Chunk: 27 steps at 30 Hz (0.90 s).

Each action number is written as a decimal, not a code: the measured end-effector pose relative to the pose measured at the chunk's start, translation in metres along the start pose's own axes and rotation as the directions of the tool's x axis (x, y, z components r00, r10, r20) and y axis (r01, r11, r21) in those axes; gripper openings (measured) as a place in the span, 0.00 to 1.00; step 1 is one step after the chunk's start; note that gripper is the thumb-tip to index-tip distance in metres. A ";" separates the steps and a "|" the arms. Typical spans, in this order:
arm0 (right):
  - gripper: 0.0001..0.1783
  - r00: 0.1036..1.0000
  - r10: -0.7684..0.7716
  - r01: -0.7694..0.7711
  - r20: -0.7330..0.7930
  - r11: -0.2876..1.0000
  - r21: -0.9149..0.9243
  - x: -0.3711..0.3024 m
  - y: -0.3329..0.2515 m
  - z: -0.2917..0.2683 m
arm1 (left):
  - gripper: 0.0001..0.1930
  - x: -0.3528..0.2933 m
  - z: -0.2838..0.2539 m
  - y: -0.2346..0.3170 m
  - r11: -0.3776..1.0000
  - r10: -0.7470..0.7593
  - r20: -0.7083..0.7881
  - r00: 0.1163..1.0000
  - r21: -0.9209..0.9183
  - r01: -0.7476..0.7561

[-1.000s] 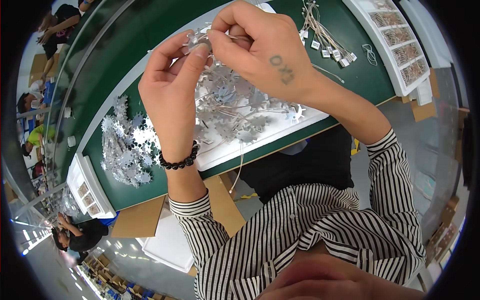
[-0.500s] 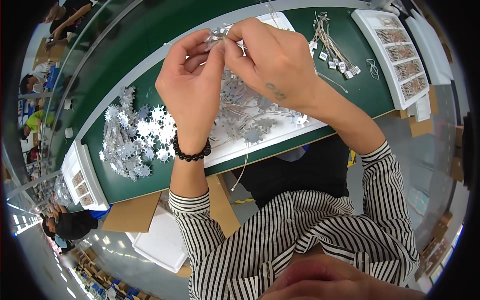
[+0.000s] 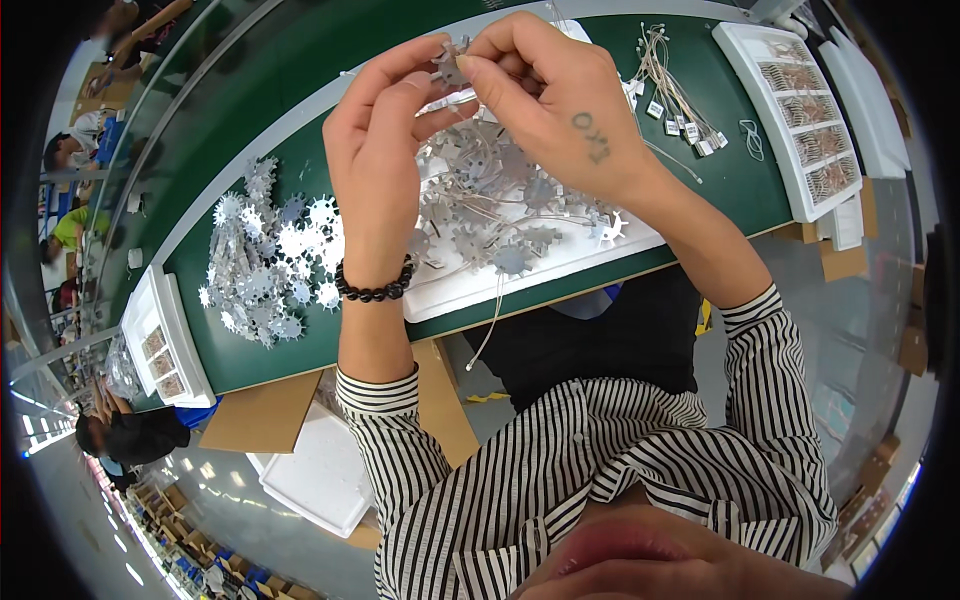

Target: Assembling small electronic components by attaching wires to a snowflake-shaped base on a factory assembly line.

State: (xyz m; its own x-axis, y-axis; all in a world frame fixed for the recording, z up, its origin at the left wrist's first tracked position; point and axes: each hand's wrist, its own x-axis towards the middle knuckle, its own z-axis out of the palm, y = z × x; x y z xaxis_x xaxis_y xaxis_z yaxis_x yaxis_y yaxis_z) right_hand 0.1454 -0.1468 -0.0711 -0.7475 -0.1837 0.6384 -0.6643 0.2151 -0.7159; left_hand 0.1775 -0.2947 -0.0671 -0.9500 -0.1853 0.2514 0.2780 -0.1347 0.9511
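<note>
Raised above the far part of the bench, my two hands meet at a small silver gear-shaped metal piece (image 3: pixel 451 70). My left hand (image 3: pixel 380 125), with a black bead bracelet at its wrist, curls its fingers about the piece's left side. From the other side my right hand (image 3: pixel 570 115) pinches it between thumb and forefinger. Below them, a white foam tray (image 3: pixel 450 297) bears a loose heap of similar gear-shaped pieces (image 3: pixel 512 258) with thin pale wires. One wire (image 3: pixel 488 335) hangs over the bench's near edge. Fine detail of the held piece is hidden by my fingers.
Left of the tray lies a pile of shiny gear-shaped pieces (image 3: pixel 255 270) on the green bench (image 3: pixel 350 352). Wires with white tags (image 3: pixel 672 95) lie to the right, near a white compartment tray (image 3: pixel 795 125). Another such tray (image 3: pixel 165 340) stands far left; a cardboard flap (image 3: pixel 262 415) sits below.
Both hands have shifted slightly up and away, and the gear-shaped piece has turned so its flat face shows more. My left fingers have spread somewhat, and my right hand has rolled.
</note>
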 end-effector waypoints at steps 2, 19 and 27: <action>0.07 0.991 0.084 -0.088 0.104 0.996 0.032 0.002 -0.004 -0.005 | 0.14 0.001 -0.006 -0.001 0.993 0.059 0.059 0.997 0.101 -0.065; 0.17 0.853 0.330 -0.188 0.404 0.917 -0.352 0.022 0.010 -0.040 | 0.20 0.011 -0.028 0.018 0.967 0.106 -0.002 0.994 0.231 -0.103; 0.20 0.759 0.376 -0.520 0.531 0.841 0.148 -0.015 0.025 -0.059 | 0.18 -0.053 -0.093 0.055 0.557 0.222 -0.346 0.912 0.812 0.172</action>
State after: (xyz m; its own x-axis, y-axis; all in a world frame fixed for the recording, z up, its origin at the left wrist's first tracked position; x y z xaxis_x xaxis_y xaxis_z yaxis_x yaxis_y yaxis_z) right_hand 0.1399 -0.0825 -0.0820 -0.8203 -0.5682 0.0657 -0.1711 0.1342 -0.9761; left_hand 0.2562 -0.3831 -0.0445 -0.7553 -0.5353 0.3781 -0.1246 0.6838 0.7190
